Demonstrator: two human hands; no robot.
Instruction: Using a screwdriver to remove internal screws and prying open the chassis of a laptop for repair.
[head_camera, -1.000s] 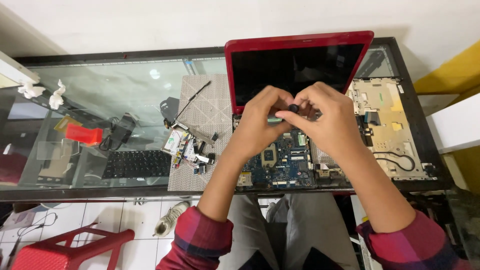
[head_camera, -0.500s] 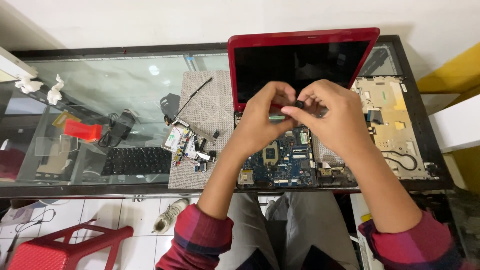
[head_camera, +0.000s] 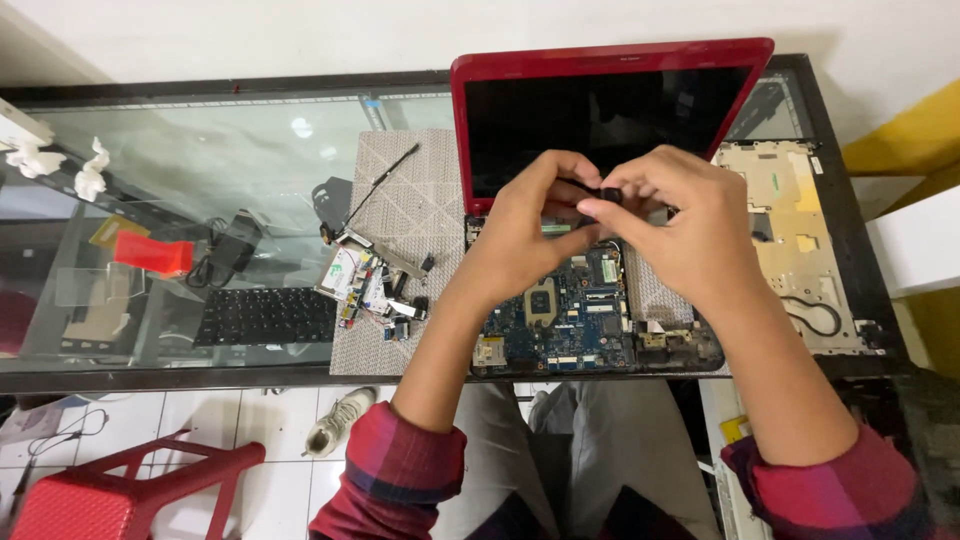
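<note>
A small black part (head_camera: 611, 195), its shape too small to make out, is pinched between the fingers of both hands above the bared blue circuit board (head_camera: 575, 315) of a red laptop (head_camera: 610, 60) near the worktop's (head_camera: 200, 150) front edge. The left hand (head_camera: 530, 235) and right hand (head_camera: 690, 230) meet fingertip to fingertip, wrists raised, forearms angled inward.

Small black part (head_camera: 608, 194), prob. a tool handle or cap, pinched between fingertips of left hand (head_camera: 530, 235) and right hand (head_camera: 690, 235), held above the laptop base; too small to tell exact kind. Below it sits an opened red laptop (head_camera: 610, 60), lid upright w/ dark screen, blue motherboard (head_camera: 565, 320) exposed, at the glass desk's near edge.
</note>
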